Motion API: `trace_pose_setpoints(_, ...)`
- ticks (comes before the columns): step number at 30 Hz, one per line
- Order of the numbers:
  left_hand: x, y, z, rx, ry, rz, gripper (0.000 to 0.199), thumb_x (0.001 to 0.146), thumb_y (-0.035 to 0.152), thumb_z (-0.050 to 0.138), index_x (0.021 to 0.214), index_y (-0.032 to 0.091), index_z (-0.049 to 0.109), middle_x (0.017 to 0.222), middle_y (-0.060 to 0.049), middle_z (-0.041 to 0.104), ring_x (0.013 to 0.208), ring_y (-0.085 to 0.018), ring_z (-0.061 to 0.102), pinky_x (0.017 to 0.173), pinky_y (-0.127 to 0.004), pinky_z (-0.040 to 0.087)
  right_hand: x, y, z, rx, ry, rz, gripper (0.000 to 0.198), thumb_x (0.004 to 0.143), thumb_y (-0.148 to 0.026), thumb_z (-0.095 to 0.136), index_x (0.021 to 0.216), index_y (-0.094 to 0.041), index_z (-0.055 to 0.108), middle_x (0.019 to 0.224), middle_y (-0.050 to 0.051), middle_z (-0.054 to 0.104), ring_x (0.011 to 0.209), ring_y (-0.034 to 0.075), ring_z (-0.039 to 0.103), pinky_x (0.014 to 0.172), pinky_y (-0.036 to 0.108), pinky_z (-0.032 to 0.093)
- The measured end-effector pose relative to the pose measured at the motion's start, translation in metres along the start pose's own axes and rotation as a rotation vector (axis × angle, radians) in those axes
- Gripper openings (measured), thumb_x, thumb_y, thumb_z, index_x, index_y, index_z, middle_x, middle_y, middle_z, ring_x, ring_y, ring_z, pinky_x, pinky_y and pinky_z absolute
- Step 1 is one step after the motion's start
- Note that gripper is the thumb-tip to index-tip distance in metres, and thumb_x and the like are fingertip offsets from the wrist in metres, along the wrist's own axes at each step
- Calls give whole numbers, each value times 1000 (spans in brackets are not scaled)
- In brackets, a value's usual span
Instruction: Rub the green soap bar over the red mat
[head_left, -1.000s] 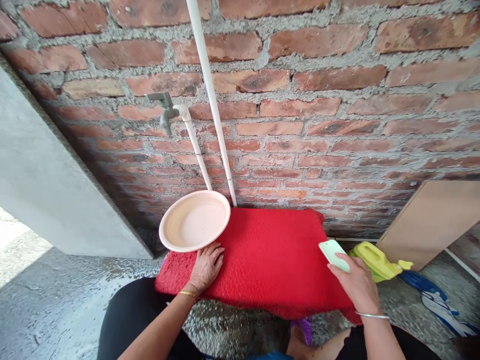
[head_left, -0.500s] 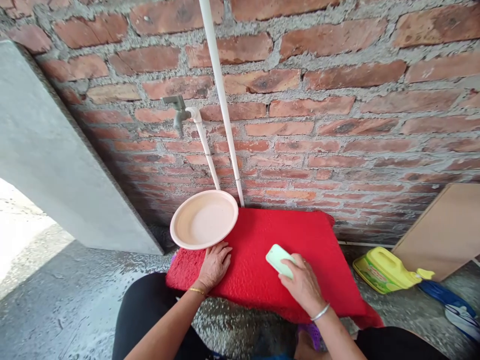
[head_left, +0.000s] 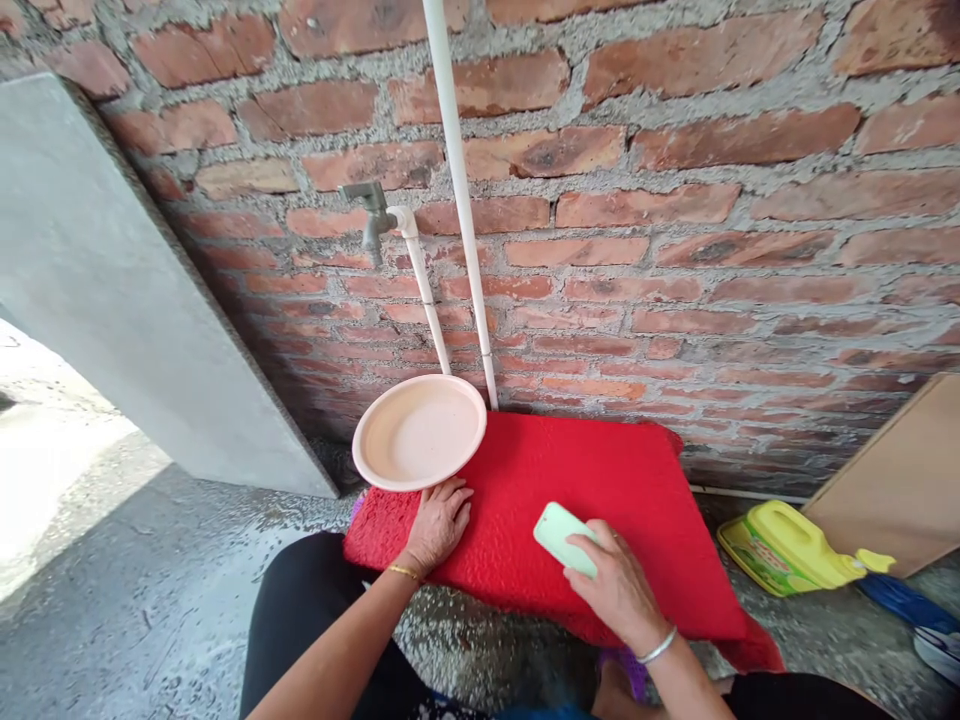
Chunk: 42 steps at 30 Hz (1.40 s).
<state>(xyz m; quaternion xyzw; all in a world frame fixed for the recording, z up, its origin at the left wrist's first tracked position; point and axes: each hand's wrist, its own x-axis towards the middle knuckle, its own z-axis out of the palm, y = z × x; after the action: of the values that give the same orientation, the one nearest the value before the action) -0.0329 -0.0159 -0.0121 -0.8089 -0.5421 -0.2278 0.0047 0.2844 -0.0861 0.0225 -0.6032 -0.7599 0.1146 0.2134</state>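
A wet red cloth [head_left: 525, 510] lies spread over a low surface, its edges hanging down. My left hand [head_left: 440, 520] rests flat on its left part, fingers stretched out just under the front rim of a pale pink basin [head_left: 420, 435]. No water shows in the basin, which sits at the cloth's back left corner. Closed around a pale green scrubbing brush [head_left: 561, 532], my right hand [head_left: 616, 585] is over the middle front of the cloth. The brush's smooth back faces up; its underside is hidden.
A grey tap [head_left: 369, 215] and white pipes [head_left: 461, 190] run along the brick wall behind. A grey slab [head_left: 165, 290] leans at left. On the right stand a yellow jug [head_left: 799, 548] and a tan board [head_left: 892, 480]. The floor [head_left: 195, 590] is wet.
The view has shifted a little, so most things appear slightly further right. My right hand has drawn slightly toward me with the brush; my left hand keeps its place on the cloth.
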Motion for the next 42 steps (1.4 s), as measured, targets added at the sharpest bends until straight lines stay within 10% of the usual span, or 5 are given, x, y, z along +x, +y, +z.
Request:
trace_pose_setpoints(12, 0, 0, 0, -13, 4, -5, 27, 89, 20, 51, 111, 24, 66, 120, -8, 65, 119, -25, 55, 106, -47, 38, -2, -1, -12, 233, -192, -22, 33, 69, -21, 62, 100, -28, 70, 107, 3, 60, 100, 19, 60, 91, 30, 47)
trace_pose_setpoints(20, 0, 0, 0, -15, 7, -6, 27, 89, 19, 51, 110, 24, 66, 119, -7, 65, 118, -24, 56, 105, -46, 39, 15, 49, -21, 108, 249, 287, 32, 76, -44, 60, 100, -24, 70, 99, 5, 56, 91, 22, 62, 87, 37, 50)
trace_pose_setpoints(27, 0, -1, 0, -5, 9, -5, 27, 89, 20, 50, 110, 24, 66, 119, -8, 65, 116, -25, 57, 104, -47, 40, 23, -10, 16, 112, 62, 8, 27, 73, -25, 65, 100, -27, 70, 103, 4, 59, 94, 20, 60, 88, 33, 49)
trace_pose_setpoints(35, 0, -2, 2, 1, 1, 0, 25, 89, 19, 51, 110, 23, 66, 119, -8, 65, 116, -25, 56, 104, -47, 40, 29, 70, -19, -91, 371, 329, 32, 79, -44, 60, 100, -24, 71, 94, 6, 54, 84, 21, 57, 82, 37, 48)
trace_pose_setpoints(42, -1, -2, 2, 9, 4, -2, 25, 90, 20, 50, 110, 23, 65, 120, -8, 65, 117, -25, 56, 104, -46, 39, 27, 8, 17, 12, 234, 26, 25, 82, -35, 60, 104, -25, 69, 105, 7, 55, 94, 22, 57, 87, 35, 49)
